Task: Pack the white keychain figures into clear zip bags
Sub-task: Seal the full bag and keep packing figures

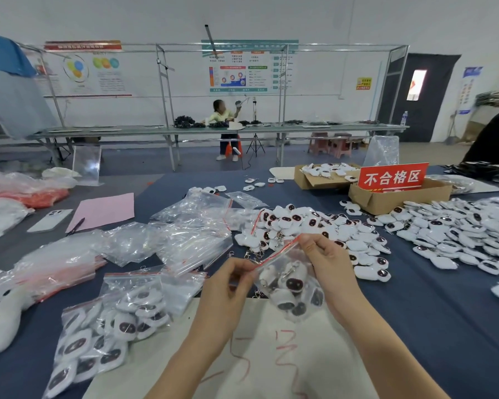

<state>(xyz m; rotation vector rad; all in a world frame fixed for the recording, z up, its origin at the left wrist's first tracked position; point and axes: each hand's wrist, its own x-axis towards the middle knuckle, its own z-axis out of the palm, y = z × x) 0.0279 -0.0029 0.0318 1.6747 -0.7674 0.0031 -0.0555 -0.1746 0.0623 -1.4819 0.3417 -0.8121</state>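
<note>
Both hands hold a clear zip bag (293, 286) above the table. It holds several white keychain figures with dark faces. My left hand (228, 286) pinches the lower left end of its red zip strip. My right hand (326, 263) pinches the strip's upper right end. Behind the bag lies a heap of loose white figures (323, 228), and a wider spread of loose figures (455, 234) covers the right. Filled bags (104, 332) lie at the left front. A pile of empty zip bags (185, 234) sits left of centre.
A white sheet with red marks (271, 355) lies under my arms on the blue table cloth (432, 321). Cardboard boxes (392, 197) with a red sign stand at the back right. A phone (51, 220), a pen and pink paper (104, 210) lie far left. Two people are in the background.
</note>
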